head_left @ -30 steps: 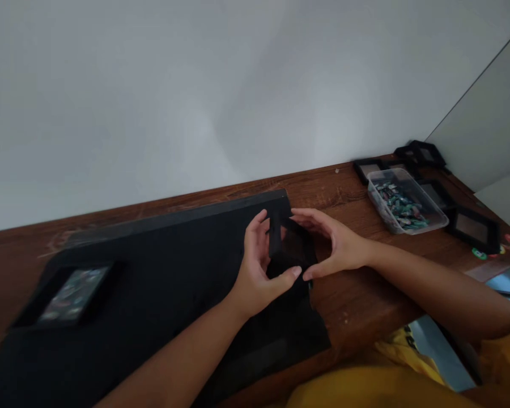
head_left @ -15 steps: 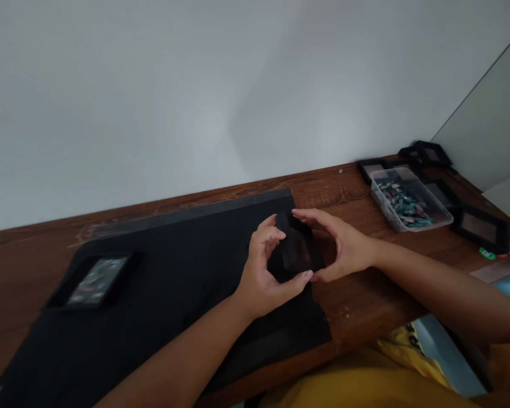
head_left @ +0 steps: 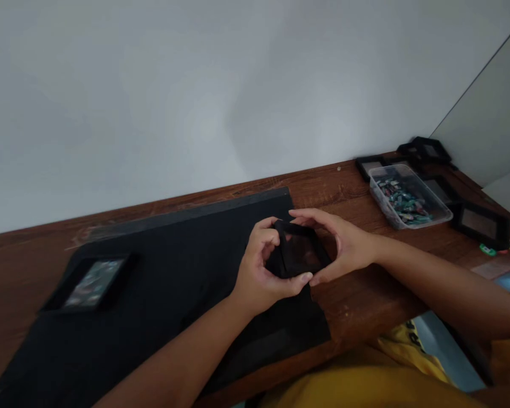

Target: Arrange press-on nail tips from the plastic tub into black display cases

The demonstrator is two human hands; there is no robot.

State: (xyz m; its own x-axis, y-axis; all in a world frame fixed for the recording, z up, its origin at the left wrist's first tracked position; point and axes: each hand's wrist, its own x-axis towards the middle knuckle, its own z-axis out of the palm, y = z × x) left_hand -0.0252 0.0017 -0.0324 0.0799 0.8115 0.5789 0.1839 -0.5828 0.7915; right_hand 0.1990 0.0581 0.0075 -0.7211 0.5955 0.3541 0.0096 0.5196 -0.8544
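Observation:
Between my two hands is a small black box frame with a dark glossy window, tilted toward me. My left hand grips its left side, fingers curled at the far edge and thumb along the near edge. My right hand curves around the right side, fingertips at the far edge and thumb at the near corner. Underneath lies a black mat. On the mat's left part rests another black frame, its window showing pale and greenish pieces.
A clear plastic tub of small greenish pieces stands at the right on the wooden table. Several black frames lie around it, one a black frame near the right edge. A white wall rises behind the table.
The frame in my hands has tipped flatter, so its window now faces up more. My hands keep hold of it in nearly the same place.

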